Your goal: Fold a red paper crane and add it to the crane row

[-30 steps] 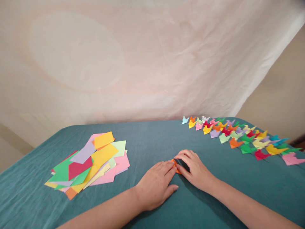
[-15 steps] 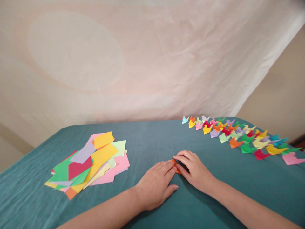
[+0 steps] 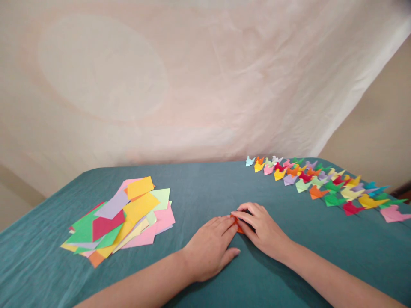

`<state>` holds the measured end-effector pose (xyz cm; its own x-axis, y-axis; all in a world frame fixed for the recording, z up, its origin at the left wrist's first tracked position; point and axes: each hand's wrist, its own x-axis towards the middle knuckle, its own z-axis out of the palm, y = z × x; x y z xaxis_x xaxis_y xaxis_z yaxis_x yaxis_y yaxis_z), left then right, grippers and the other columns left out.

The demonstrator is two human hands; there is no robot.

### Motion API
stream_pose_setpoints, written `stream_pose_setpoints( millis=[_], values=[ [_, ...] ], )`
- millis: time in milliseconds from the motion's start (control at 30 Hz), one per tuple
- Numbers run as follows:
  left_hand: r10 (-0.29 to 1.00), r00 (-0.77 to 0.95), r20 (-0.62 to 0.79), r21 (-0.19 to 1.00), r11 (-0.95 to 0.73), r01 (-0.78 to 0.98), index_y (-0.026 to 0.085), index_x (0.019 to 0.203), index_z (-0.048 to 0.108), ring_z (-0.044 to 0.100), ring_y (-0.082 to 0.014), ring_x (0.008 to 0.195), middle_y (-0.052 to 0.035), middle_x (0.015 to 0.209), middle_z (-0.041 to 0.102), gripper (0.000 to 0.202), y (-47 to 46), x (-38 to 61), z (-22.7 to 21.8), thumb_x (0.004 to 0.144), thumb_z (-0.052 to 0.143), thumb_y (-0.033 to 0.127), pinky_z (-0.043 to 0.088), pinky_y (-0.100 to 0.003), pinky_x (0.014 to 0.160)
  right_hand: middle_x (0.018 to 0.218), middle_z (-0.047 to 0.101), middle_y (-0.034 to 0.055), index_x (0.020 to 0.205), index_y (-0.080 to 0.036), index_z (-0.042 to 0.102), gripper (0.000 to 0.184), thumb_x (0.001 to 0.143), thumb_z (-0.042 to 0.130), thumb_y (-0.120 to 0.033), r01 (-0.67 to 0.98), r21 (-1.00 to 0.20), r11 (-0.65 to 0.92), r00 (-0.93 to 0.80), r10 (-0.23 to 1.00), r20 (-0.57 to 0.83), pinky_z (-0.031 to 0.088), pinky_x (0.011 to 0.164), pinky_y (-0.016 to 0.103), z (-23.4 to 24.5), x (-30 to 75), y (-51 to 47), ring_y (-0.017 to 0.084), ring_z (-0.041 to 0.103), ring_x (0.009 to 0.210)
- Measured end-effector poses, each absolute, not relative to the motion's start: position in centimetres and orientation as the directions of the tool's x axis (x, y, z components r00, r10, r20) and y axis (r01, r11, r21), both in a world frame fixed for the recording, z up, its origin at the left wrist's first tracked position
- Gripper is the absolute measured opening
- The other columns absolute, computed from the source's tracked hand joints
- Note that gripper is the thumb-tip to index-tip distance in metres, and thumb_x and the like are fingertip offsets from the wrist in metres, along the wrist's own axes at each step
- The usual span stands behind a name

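A small piece of orange paper [image 3: 239, 229] lies on the table between my two hands, mostly covered by fingers. My left hand [image 3: 210, 248] rests palm down, its fingers stretched flat over the paper's left side and its thumb out on the cloth. From the right, my right hand [image 3: 261, 229] pinches the paper's edge, with thumb and forefinger meeting at it. How the paper is folded cannot be made out under the fingers.
To the left spreads a loose pile of coloured paper sheets [image 3: 141, 207]. Several rows of small folded paper birds [image 3: 317, 192] stand along the right side. A blue-green cloth [image 3: 199, 188] covers the table, and a pale curtain [image 3: 205, 85] hangs behind it.
My right fingertips have shifted slightly left along the orange paper's upper edge. My left hand stays in place.
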<state>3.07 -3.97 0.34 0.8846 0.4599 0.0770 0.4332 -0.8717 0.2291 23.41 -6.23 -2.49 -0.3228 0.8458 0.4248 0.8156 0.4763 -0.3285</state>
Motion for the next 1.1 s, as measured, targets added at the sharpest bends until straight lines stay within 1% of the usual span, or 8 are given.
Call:
stream_pose_setpoints(
  millis=[267,467,700,867,1100],
  values=[
    [0.458,0.885,0.083,0.204,-0.877,0.435,0.014,0.133,0.037,0.036,-0.0231,0.128,-0.0108,0.139,0.039,0.051,-4.0,3.0,0.3,0.092,0.038,0.043,0.027,-0.038,0.109,0.102,0.057,0.0080,0.108,-0.022,0.063,0.024,0.089,0.049,-0.018,0.824,-0.302,0.479,-0.340,0.845,0.412,0.043,0.080,0.037,-2.4,23.4,-6.2,0.021,0.052,0.094],
    [0.474,0.874,0.107,0.133,-0.878,0.460,0.015,0.133,0.038,0.039,-0.0235,0.125,-0.0098,0.136,0.043,0.050,-4.2,3.0,0.2,0.093,0.035,0.044,0.028,-0.039,0.107,0.101,0.057,0.0077,0.105,-0.023,0.064,0.022,0.089,0.049,-0.019,0.834,-0.296,0.465,-0.335,0.854,0.398,0.043,0.079,0.036,-2.2,23.2,-6.2,0.021,0.052,0.093],
    [0.479,0.870,0.114,0.083,-0.878,0.472,0.015,0.130,0.041,0.042,-0.0225,0.122,-0.0082,0.131,0.049,0.047,-4.0,2.9,0.4,0.092,0.037,0.044,0.029,-0.038,0.105,0.101,0.057,0.0080,0.104,-0.022,0.064,0.023,0.089,0.047,-0.018,0.837,-0.286,0.467,-0.339,0.852,0.398,0.042,0.079,0.037,-2.3,23.2,-6.1,0.021,0.052,0.092],
    [0.435,0.893,0.116,0.049,-0.901,0.432,0.016,0.129,0.043,0.044,-0.0218,0.121,-0.0073,0.129,0.051,0.046,-3.5,2.6,0.7,0.092,0.040,0.043,0.027,-0.036,0.105,0.100,0.057,0.0077,0.105,-0.022,0.065,0.024,0.088,0.049,-0.016,0.840,-0.280,0.465,-0.344,0.856,0.386,0.043,0.079,0.036,-2.2,23.2,-6.2,0.020,0.052,0.092],
    [0.383,0.915,0.126,-0.026,-0.921,0.389,0.022,0.126,0.045,0.041,-0.0206,0.123,-0.0051,0.128,0.052,0.040,-2.9,2.2,1.0,0.092,0.041,0.042,0.025,-0.036,0.106,0.101,0.057,0.0079,0.106,-0.023,0.064,0.025,0.088,0.048,-0.017,0.844,-0.277,0.459,-0.346,0.862,0.371,0.042,0.079,0.037,-2.0,23.2,-6.3,0.021,0.052,0.093]
  ],
)
